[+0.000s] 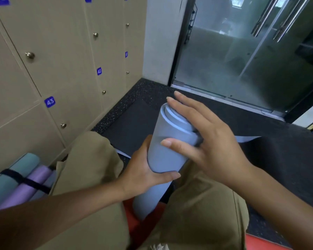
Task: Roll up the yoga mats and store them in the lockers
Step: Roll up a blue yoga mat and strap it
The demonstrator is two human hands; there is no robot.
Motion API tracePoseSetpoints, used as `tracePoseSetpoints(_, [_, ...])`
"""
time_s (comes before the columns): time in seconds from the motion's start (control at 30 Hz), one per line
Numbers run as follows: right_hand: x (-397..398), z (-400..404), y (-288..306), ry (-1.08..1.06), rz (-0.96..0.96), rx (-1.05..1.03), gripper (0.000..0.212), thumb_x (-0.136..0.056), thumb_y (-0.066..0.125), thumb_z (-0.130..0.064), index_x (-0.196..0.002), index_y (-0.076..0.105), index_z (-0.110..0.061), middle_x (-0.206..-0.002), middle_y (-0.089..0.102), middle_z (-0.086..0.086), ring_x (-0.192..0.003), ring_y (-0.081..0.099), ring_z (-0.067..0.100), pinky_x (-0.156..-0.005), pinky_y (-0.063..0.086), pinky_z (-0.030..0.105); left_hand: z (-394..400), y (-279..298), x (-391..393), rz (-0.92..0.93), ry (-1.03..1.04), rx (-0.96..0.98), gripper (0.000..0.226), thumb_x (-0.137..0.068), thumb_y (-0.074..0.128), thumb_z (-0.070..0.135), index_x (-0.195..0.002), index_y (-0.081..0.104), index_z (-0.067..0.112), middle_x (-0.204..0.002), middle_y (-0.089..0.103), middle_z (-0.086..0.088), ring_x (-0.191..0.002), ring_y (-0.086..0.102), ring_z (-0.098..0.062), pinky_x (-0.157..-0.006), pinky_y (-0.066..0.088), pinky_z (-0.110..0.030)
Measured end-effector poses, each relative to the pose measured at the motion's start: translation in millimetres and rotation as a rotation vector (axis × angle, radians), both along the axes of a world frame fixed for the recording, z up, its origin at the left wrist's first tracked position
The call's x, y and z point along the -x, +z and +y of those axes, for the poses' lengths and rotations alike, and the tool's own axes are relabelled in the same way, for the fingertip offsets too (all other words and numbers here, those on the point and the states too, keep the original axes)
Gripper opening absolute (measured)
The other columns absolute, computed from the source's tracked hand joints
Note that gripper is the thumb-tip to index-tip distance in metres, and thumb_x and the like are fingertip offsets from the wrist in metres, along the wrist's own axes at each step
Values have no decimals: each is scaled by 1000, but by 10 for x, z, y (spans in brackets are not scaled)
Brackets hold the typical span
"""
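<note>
**Holding a rolled blue mat upright by the lockers**

Gripping the blue-grey rolled mat (161, 150) around its middle, the left hand (145, 175) has its fingers and thumb curled round the roll, the thumb lying across the near side. The roll stands tilted between the person's knees, its lower end down near a red floor surface (264, 240) and its upper end showing the spiral of layers. The right hand (208, 141) rests against that upper end with fingers (184, 112) nearly straight and spread; the thumb touches the side of the roll just below the rim, and nothing is clasped in it. A loose flap of the same blue material (248, 138) shows just behind the right hand, above a dark mat (260, 127) lying on the black speckled floor (134, 94).

To the left stands a wall of beige lockers (61, 60) with round knobs and blue number tags reading 43 and 42, all doors closed. At the foot of the lockers lie two other rolled mats, a teal mat (13, 175) and a purple mat (31, 186), side by side and touching, with a black strap (22, 179) across both. A glass door (242, 51) stands ahead.
</note>
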State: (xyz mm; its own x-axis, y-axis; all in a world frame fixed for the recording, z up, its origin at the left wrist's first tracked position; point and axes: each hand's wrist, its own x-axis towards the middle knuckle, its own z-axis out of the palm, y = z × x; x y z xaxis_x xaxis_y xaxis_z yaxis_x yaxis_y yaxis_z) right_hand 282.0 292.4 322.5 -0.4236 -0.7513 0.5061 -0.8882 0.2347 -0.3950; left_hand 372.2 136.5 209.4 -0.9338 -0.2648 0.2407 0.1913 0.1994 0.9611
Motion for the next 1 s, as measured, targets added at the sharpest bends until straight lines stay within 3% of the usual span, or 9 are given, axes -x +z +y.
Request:
tracePoseSetpoints(0.27, [160, 118, 39, 9, 122, -103, 81, -87, 61, -68, -155, 40, -30, -163, 37, -6, -136, 53, 19, -105, 51, 47, 119, -16, 84, 79, 26, -72, 79, -64, 86, 44, -130, 43, 36, -119, 62, 19, -112, 63, -8, -83, 54, -19])
tracePoseSetpoints(0.43, [289, 179, 96, 87, 112, -170, 87, -82, 56, -75, -155, 37, -32, -163, 37, -4, -133, 55, 19, -104, 50, 48, 183, 23, 132, 116, 42, -132, 80, -66, 81, 70, -128, 46, 32, -119, 63, 11, -110, 64, -9, -84, 53, -18])
tracePoseSetpoints(0.57, [370, 191, 124, 111, 105, -194, 86, -84, 48, -78, -156, 35, -32, -164, 36, -4, -137, 51, 18, -107, 48, 46, 195, 42, 182, 112, 68, -174, 81, -64, 82, 70, -124, 53, 24, -114, 66, 3, -105, 66, -15, -81, 54, -21])
tracePoseSetpoints(0.7, [435, 141, 50, 67, 189, -123, 78, -90, 49, -69, -153, 43, -21, -158, 45, 4, -140, 49, 21, -110, 46, 46, 223, 130, 267, 102, 79, -212, 65, -68, 77, 52, -121, 56, 20, -113, 68, -3, -102, 68, -13, -79, 53, -21])
tracePoseSetpoints(0.87, [462, 68, -49, 21, 236, 19, 71, -94, 48, -63, -143, 57, -12, -147, 58, 6, -135, 55, 23, -106, 50, 44, 238, 221, 309, 177, 78, -149, 90, -74, 68, 78, -131, 46, 12, -115, 65, 8, -102, 66, -12, -81, 51, -21])
tracePoseSetpoints(1.0, [494, 4, -66, -14, 238, 80, 59, -98, 51, -54, -137, 63, -11, -140, 63, 5, -127, 61, 24, -101, 53, 43, 225, 277, 347, 179, 89, -62, 94, -65, 76, 78, -135, 41, 26, -125, 61, 15, -113, 65, -15, -84, 52, -19])
